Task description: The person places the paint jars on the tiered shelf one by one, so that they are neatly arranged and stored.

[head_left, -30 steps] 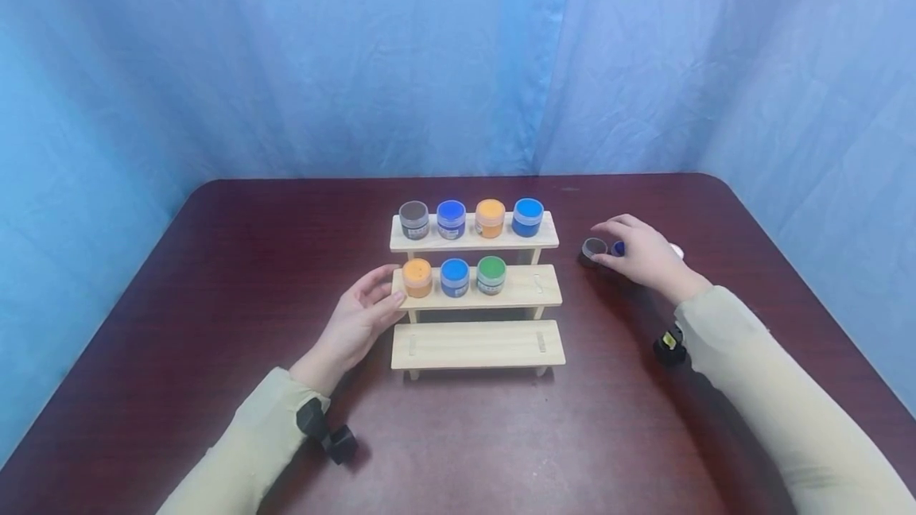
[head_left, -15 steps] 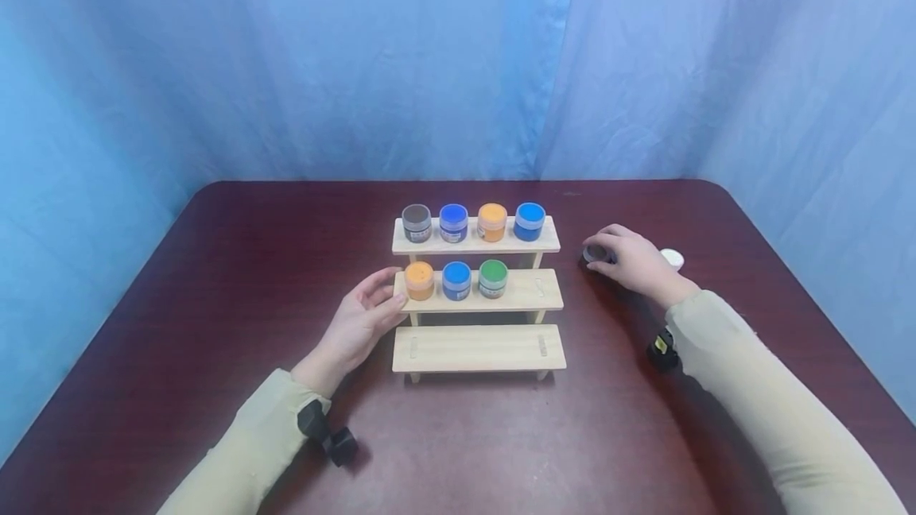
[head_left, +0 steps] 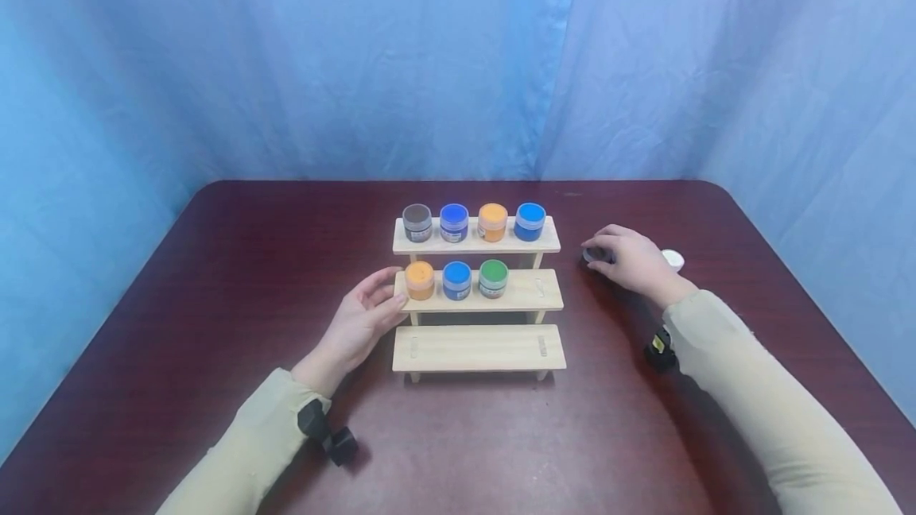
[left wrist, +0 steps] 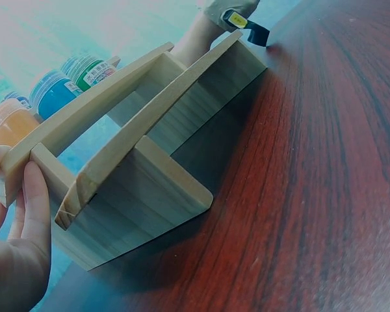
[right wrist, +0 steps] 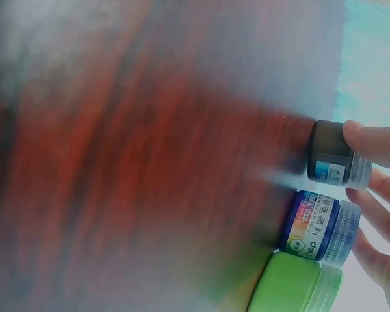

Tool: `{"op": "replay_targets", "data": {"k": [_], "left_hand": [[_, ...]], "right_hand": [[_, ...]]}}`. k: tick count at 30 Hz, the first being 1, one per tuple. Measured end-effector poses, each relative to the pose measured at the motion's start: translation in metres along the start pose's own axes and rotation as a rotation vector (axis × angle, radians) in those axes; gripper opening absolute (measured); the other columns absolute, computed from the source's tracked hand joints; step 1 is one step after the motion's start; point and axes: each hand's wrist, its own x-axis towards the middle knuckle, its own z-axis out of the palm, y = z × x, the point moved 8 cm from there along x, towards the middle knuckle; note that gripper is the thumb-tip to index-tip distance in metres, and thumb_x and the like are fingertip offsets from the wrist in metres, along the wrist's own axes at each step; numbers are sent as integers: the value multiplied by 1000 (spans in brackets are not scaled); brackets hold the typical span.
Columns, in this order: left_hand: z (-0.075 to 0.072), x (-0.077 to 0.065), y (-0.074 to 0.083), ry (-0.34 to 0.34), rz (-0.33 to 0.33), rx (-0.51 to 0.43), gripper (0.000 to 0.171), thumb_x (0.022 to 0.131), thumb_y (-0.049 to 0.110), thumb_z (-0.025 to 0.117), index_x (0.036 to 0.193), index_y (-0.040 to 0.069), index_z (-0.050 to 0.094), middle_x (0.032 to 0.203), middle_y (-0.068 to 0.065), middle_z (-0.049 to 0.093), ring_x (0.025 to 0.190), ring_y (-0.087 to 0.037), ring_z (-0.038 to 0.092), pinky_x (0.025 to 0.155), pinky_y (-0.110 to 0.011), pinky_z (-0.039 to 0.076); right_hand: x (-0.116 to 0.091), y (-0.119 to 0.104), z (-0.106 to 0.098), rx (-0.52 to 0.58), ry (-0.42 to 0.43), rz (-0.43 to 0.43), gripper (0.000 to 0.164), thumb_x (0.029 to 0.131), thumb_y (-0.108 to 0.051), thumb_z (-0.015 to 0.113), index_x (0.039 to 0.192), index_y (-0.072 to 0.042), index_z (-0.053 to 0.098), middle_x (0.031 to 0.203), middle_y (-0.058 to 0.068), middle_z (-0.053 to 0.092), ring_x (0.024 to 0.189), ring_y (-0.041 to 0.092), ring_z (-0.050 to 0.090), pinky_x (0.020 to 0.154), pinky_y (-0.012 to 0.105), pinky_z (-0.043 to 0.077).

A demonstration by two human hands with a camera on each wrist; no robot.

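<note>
In the head view a three-tier wooden stand (head_left: 479,348) is at the middle of the table. My left hand (head_left: 358,324) grips the left end of its middle tier, thumb and fingers about the board. On that tier stand orange (head_left: 420,281), blue (head_left: 456,281) and green (head_left: 494,279) paint jars. To the right of the stand, my right hand (head_left: 633,261) holds a dark paint jar (right wrist: 330,149) between thumb and fingers, its base at the tabletop. Beside it in the right wrist view are a dark-blue jar (right wrist: 312,224) and a light-green jar (right wrist: 283,286), mostly hidden by my hand in the head view.
The top tier bears dark (head_left: 417,223), violet-blue (head_left: 454,223), orange (head_left: 492,222) and blue (head_left: 529,222) jars. A white-topped jar (head_left: 673,260) shows behind my right wrist. Blue curtains (head_left: 372,62) hang around the dark-red table (head_left: 215,300).
My right hand has shifted a little to the left and its fingers have come round the dark jar. The white-topped jar shows more. My left hand has stayed on the stand.
</note>
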Motion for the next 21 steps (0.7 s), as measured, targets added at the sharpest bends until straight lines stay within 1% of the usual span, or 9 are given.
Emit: {"op": "replay_targets", "data": {"k": [7, 11, 14, 17, 21], "left_hand": [[0, 0, 1, -1, 2, 2, 56, 91, -10, 44, 144, -5, 24, 96, 5, 57, 82, -2, 62, 81, -18, 54], [0, 0, 1, -3, 7, 3, 56, 91, -10, 44, 143, -5, 24, 96, 5, 58, 82, -3, 62, 81, -18, 54], [-1, 0, 0, -1, 4, 7, 56, 91, -10, 45, 143, -5, 24, 96, 5, 58, 82, -2, 62, 82, -18, 54], [-2, 0, -1, 1, 1, 6, 56, 91, -10, 45, 143, -5, 24, 95, 5, 58, 82, -2, 62, 82, -18, 54], [-1, 1, -1, -2, 3, 5, 56, 91, -9, 45, 143, -5, 24, 95, 6, 58, 82, -2, 62, 81, -18, 54]], "right_hand": [[-3, -7, -7, -15, 38, -36, 28, 81, -10, 71, 108, -1, 68, 102, 15, 65, 91, 30, 61, 79, 49, 52], [-7, -13, -19, 10, 120, -73, 29, 78, -9, 74, 106, -2, 69, 98, 13, 66, 87, 28, 61, 77, 47, 52], [-12, -17, -27, 39, 186, -99, 28, 76, -8, 76, 103, -2, 70, 97, 12, 66, 87, 27, 61, 78, 48, 52], [-17, -21, -32, 62, 239, -133, 28, 74, -7, 77, 101, -3, 70, 95, 11, 66, 86, 27, 62, 78, 47, 52], [-23, -23, -36, 86, 296, -149, 28, 73, -6, 78, 100, -3, 70, 94, 11, 66, 86, 26, 61, 78, 47, 52]]}}
